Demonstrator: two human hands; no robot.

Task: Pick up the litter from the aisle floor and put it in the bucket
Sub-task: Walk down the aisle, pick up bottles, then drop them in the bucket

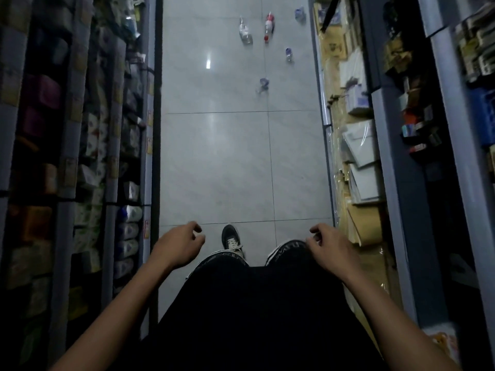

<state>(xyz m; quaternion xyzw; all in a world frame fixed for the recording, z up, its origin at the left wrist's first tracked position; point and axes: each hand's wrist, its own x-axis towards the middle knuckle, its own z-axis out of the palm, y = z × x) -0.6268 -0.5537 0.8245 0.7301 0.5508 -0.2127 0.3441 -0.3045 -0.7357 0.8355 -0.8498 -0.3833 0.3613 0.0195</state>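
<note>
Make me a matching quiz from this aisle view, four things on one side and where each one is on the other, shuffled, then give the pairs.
Things:
1. red-capped bottle
2. crumpled blue litter
3. left hand
4. black shoe

Places:
A. between the two hands
B. nearest piece of litter on the floor
C. far up the aisle, beside a clear bottle
D. near the left shelves, holding nothing

Pairs: 1-C, 2-B, 3-D, 4-A

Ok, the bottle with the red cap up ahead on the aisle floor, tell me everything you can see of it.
The red-capped bottle lies on its side on the grey tiled floor, far up the aisle, lengthwise along it, cap towards the camera. It looks like clear plastic with a red and white label; blur hides the print and any contents. A clear bottle lies to its left, apart from it. Neither hand is near; only the floor touches it.
</note>
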